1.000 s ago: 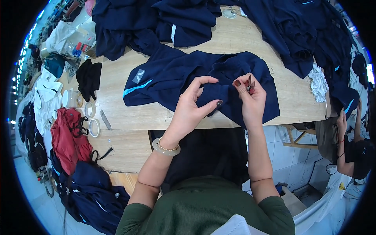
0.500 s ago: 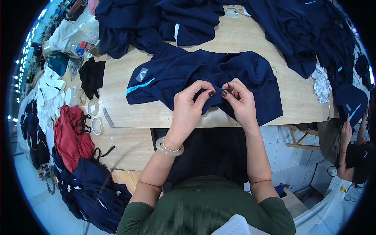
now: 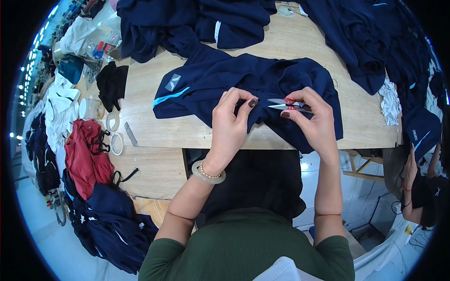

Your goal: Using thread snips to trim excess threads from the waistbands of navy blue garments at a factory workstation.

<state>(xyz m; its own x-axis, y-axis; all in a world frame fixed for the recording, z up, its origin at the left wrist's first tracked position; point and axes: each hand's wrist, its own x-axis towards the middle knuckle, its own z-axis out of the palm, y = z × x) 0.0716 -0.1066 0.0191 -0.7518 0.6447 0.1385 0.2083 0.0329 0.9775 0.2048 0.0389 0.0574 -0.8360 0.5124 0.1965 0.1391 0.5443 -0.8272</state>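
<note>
Wooden surface [image 3: 154, 126], pale and scuffed, heaped with clothing. Nearest, at the near edge: left hand [image 3: 230, 127] pinching a fold of a navy garment [image 3: 243, 79] between thumb and fingers, wrist ringed by a pale bangle [image 3: 207, 173]. Just beside it, right hand [image 3: 313, 122] closed around small snips [image 3: 282, 104], blades pointing toward the left hand's fingertips, almost touching the pinched fold. Garment spread across the middle of the surface, draped over the near edge, light blue stripe and grey patch toward its left end. Near the left edge: tape rolls [image 3: 115, 133], a black cloth [image 3: 111, 84], a red garment [image 3: 86, 157] hanging off. Along the far edge and right corner: more navy piles [image 3: 197, 21]. Beyond the right edge, another person's hand [image 3: 412, 164] low down.
</note>
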